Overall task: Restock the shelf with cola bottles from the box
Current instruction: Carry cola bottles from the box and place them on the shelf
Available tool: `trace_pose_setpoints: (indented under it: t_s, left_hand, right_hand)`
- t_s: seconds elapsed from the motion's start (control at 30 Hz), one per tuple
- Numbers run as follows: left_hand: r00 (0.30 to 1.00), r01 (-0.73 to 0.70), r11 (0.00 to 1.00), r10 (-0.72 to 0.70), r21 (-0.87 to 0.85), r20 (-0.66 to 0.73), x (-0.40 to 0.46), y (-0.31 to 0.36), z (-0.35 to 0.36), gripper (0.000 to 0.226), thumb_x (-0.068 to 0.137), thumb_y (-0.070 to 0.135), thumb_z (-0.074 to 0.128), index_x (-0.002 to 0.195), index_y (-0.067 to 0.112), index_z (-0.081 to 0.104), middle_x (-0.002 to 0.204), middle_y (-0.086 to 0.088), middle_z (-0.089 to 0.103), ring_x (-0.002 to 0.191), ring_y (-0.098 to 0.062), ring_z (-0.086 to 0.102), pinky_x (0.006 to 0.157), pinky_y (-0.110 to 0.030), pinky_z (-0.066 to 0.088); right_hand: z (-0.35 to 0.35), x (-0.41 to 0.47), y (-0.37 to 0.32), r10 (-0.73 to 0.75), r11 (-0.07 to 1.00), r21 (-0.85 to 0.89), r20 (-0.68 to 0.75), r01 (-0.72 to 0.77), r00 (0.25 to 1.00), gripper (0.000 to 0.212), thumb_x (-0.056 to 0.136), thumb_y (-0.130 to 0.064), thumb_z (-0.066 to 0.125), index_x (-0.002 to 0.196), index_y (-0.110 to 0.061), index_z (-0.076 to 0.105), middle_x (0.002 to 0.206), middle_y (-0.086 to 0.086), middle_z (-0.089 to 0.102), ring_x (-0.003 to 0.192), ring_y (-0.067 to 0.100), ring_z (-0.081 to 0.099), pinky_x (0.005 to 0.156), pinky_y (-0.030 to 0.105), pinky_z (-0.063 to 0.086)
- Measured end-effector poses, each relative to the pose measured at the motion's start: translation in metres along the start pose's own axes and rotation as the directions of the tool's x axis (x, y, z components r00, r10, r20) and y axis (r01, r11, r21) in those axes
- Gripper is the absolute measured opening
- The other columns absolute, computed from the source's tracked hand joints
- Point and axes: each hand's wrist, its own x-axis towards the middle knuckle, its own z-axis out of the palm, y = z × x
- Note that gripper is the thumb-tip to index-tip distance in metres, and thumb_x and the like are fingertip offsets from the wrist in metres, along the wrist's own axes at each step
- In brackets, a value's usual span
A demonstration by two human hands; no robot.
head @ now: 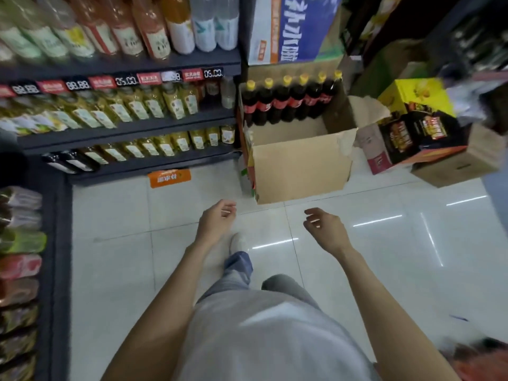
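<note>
Cola bottles (pixel 291 101) stand in a row along the far wall of the open cardboard box (pixel 299 171) on the floor, beyond both hands. Left hand (pixel 217 220) and right hand (pixel 323 229) hang apart, each grip loosely curled and holding nothing. Shelf (pixel 123 127) lies left of them.

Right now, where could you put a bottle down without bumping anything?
The near part of the cardboard box is bare; the cola bottles fill only its far row. The white floor between the shelf and both hands, left and right, is bare too. The shelf rows look packed.
</note>
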Motion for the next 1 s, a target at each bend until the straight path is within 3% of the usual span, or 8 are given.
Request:
trace_pose_setpoints:
  t_s: [0.13,0.3,0.47,0.63,0.73,0.83,0.9,1.0]
  left_hand:
    - [0.998,-0.058,0.998,0.058,0.021,-0.014,0.080,0.055,-0.003,0.019,0.093,0.014,0.057,0.110,0.020,0.061,0.107,-0.002,0.066,0.100,-0.017,0.060,0.089,-0.028,0.048]
    - [0.988,-0.123,0.965,0.142,0.233,-0.066,0.184,0.095,0.012,0.024,0.092,0.021,0.058,0.116,0.019,0.061,0.108,0.004,0.067,0.098,-0.014,0.062,0.086,-0.034,0.052]
    - [0.985,-0.010,0.977,0.046,0.212,-0.165,0.282,0.121,0.035,0.031,0.090,0.026,0.060,0.120,0.020,0.056,0.109,0.008,0.057,0.102,-0.014,0.058,0.085,-0.035,0.049]
    - [0.937,0.029,0.977,0.047,0.213,-0.345,0.365,0.130,0.053,0.050,0.085,0.015,0.065,0.132,0.009,0.049,0.129,-0.013,0.052,0.121,-0.028,0.048,0.099,-0.035,0.040]
    - [0.910,0.020,0.974,0.075,0.225,-0.407,0.399,0.120,0.059,0.056,0.080,0.011,0.069,0.132,0.006,0.048,0.130,-0.017,0.048,0.122,-0.034,0.045,0.103,-0.039,0.038]
    - [0.874,0.005,0.953,0.144,0.304,-0.463,0.421,0.108,0.061,0.058,0.075,0.020,0.074,0.126,0.007,0.051,0.125,-0.015,0.052,0.119,-0.034,0.042,0.099,-0.038,0.036]
    - [0.862,0.007,0.908,0.207,0.418,-0.463,0.432,0.101,0.063,0.065,0.072,0.030,0.078,0.126,0.007,0.050,0.126,-0.012,0.054,0.121,-0.032,0.041,0.099,-0.035,0.033]
    - [0.836,0.001,0.899,0.240,0.439,-0.494,0.438,0.097,0.068,0.074,0.069,0.031,0.081,0.130,0.009,0.047,0.134,-0.011,0.050,0.131,-0.030,0.036,0.106,-0.042,0.032]
  right_hand:
    - [-0.043,0.083,-0.023,-0.036,0.992,0.118,-0.034,0.040,0.999,0.028,0.089,-0.017,0.059,0.117,-0.016,0.061,0.105,0.000,0.067,0.092,0.015,0.062,0.086,0.028,0.047]
    - [-0.070,0.209,-0.046,-0.137,0.975,0.173,-0.026,0.139,0.990,0.031,0.086,-0.013,0.063,0.117,-0.009,0.062,0.112,0.004,0.067,0.099,0.020,0.064,0.091,0.034,0.049]
    - [-0.077,0.331,-0.071,-0.270,0.958,0.113,0.046,0.264,0.962,0.044,0.086,-0.010,0.063,0.129,-0.012,0.052,0.125,0.005,0.061,0.112,0.022,0.059,0.092,0.034,0.048]
    - [-0.062,0.422,-0.098,-0.432,0.897,0.103,-0.005,0.431,0.902,0.061,0.082,-0.009,0.067,0.138,-0.011,0.041,0.138,0.008,0.049,0.121,0.023,0.053,0.101,0.040,0.045]
    - [-0.039,0.460,-0.108,-0.490,0.872,-0.004,0.024,0.490,0.872,0.073,0.083,-0.018,0.069,0.145,-0.013,0.031,0.147,0.008,0.040,0.130,0.025,0.044,0.102,0.040,0.043]
    - [-0.018,0.480,-0.114,-0.546,0.835,-0.074,0.022,0.546,0.838,0.081,0.081,-0.026,0.071,0.147,-0.014,0.026,0.150,0.006,0.036,0.132,0.027,0.042,0.098,0.046,0.045]
    - [-0.009,0.488,-0.117,-0.537,0.835,-0.140,0.000,0.532,0.844,0.082,0.081,-0.029,0.071,0.146,-0.012,0.025,0.149,0.007,0.036,0.125,0.031,0.049,0.091,0.047,0.046]
    - [0.002,0.489,-0.117,-0.530,0.823,-0.262,-0.035,0.504,0.847,0.078,0.082,-0.031,0.071,0.142,-0.008,0.026,0.144,0.009,0.040,0.110,0.036,0.058,0.078,0.045,0.048]
